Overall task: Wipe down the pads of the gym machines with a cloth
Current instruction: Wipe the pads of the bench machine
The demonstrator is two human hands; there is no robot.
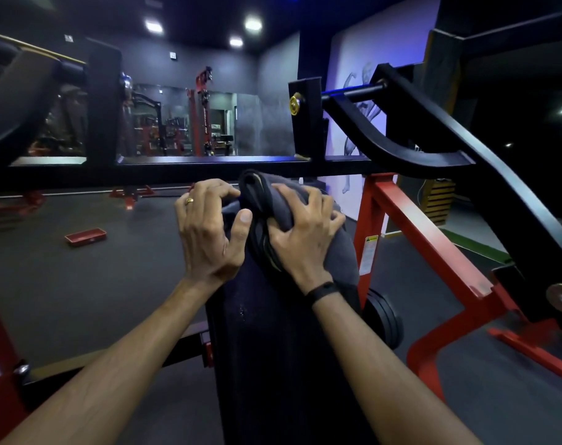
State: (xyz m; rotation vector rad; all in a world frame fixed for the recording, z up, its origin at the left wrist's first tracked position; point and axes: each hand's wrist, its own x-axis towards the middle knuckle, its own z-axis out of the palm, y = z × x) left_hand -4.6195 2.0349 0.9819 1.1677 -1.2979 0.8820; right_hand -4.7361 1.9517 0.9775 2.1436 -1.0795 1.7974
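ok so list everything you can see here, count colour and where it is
cloth: one, dark grey, bunched at the top end of the pad
pad: one, black, long, centre, running away from the camera
machine frame: one, red, right of the pad
lever arm: one, black, upper right
crossbar: one, black, behind the pad's top
weight plates: black stack, count unclear, low beside the pad's right
tray: one, red, on the floor at left
mirror: far wall, showing red racks
ring: one, gold, left hand
wristband: one, black, right wrist
left hand: fingers curled at the pad's left edge, touching the cloth
right hand: fingers clutching the cloth
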